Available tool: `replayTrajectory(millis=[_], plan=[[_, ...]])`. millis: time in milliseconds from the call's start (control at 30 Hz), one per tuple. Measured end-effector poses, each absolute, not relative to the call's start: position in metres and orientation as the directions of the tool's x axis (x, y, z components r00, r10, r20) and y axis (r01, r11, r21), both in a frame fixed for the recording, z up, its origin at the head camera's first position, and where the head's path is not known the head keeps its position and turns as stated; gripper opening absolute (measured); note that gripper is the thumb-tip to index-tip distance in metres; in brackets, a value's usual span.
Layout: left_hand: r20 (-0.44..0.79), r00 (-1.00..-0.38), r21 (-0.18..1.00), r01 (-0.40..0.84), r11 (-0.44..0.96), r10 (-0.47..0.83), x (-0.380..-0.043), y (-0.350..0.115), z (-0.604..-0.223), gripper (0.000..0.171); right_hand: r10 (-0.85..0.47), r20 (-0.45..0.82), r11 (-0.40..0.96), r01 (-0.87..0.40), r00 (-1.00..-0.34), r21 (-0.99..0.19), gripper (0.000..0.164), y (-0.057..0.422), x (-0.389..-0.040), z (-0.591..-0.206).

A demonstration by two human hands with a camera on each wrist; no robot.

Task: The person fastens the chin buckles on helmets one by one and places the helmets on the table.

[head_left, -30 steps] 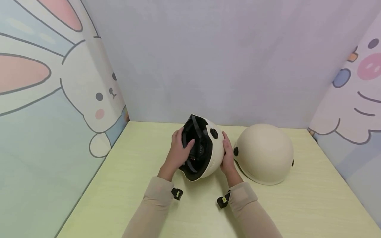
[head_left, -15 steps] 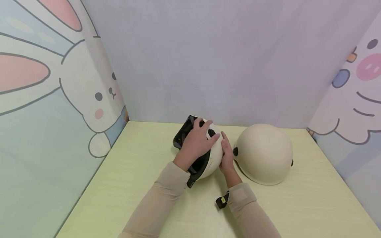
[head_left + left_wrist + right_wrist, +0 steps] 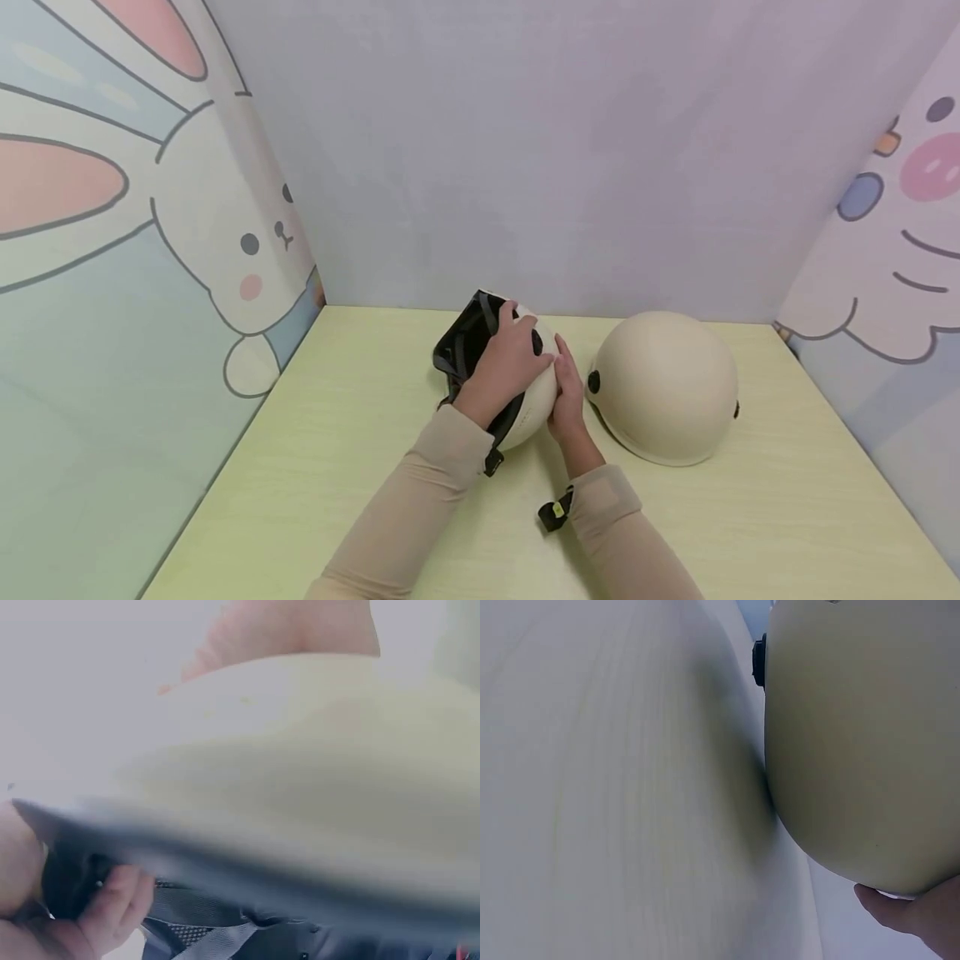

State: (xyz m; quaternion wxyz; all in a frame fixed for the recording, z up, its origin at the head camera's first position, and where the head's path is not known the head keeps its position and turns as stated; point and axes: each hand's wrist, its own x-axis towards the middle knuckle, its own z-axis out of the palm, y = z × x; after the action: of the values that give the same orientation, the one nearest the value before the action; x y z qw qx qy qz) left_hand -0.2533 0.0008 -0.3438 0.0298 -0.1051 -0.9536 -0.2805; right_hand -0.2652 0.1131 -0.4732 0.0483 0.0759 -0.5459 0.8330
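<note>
A cream helmet point(image 3: 537, 406) lies on its side on the table, its black-lined opening turned left. My left hand point(image 3: 506, 358) reaches across the opening and grips the helmet's near side by the round black knob. In the left wrist view, the bent fingers point(image 3: 120, 904) of that hand lie beside the dark lining and a grey strap point(image 3: 217, 941). Against the crown, my right hand point(image 3: 567, 387) rests with its fingers fairly straight, bracing the shell from the right. Part of the opening is hidden behind my left hand and sleeve.
A second cream helmet point(image 3: 667, 387) stands dome up just right of my right hand. The pale yellow table point(image 3: 300, 467) ends at a grey back wall point(image 3: 525, 150). Side panels with cartoon animals, such as a rabbit point(image 3: 225, 217), flank it.
My left hand has gone from the far-left rim across the opening to the knob side, its fingers now more bent. The helmet has turned slightly. My right hand has shifted slightly left with it.
</note>
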Motion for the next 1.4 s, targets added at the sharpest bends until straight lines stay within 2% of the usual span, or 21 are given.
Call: replayTrajectory(millis=[233,400,567,700,867,1167,1400], plan=[[0.134,-0.98,0.601,0.199,0.774,0.148,-0.255,-0.005,-0.345,0.061,-0.029,0.193,-0.305,-0.175,-0.981,-0.936,0.052,0.121,-0.266,-0.46],[0.165,-0.978,0.691,0.206,0.693,0.126,-0.257,-0.017,-0.345,0.066,0.009,0.222,-0.053,-0.222,-0.975,-0.974,0.051,0.127,-0.264,-0.437],[0.216,-0.97,0.775,0.237,0.586,0.107,-0.256,-0.029,-0.349,0.067,0.018,0.285,0.187,-0.277,-0.958,-0.943,0.051,0.132,-0.264,-0.417],[0.229,-0.97,0.828,0.239,0.508,0.084,-0.256,-0.037,-0.352,0.068,-0.003,0.298,0.295,-0.286,-0.954,-0.912,0.053,0.132,-0.264,-0.403],[0.223,-0.974,0.881,0.221,0.419,0.046,-0.256,-0.049,-0.356,0.066,-0.038,0.252,0.423,-0.245,-0.967,-0.872,0.058,0.126,-0.262,-0.388],[0.222,-0.975,0.913,0.219,0.345,0.029,-0.255,-0.067,-0.366,0.063,-0.082,0.248,0.501,-0.255,-0.965,-0.827,0.064,0.113,-0.261,-0.378],[0.212,-0.975,0.891,0.22,0.398,0.063,-0.255,-0.074,-0.363,0.064,-0.082,0.275,0.476,-0.28,-0.958,-0.833,0.06,0.113,-0.261,-0.382]])
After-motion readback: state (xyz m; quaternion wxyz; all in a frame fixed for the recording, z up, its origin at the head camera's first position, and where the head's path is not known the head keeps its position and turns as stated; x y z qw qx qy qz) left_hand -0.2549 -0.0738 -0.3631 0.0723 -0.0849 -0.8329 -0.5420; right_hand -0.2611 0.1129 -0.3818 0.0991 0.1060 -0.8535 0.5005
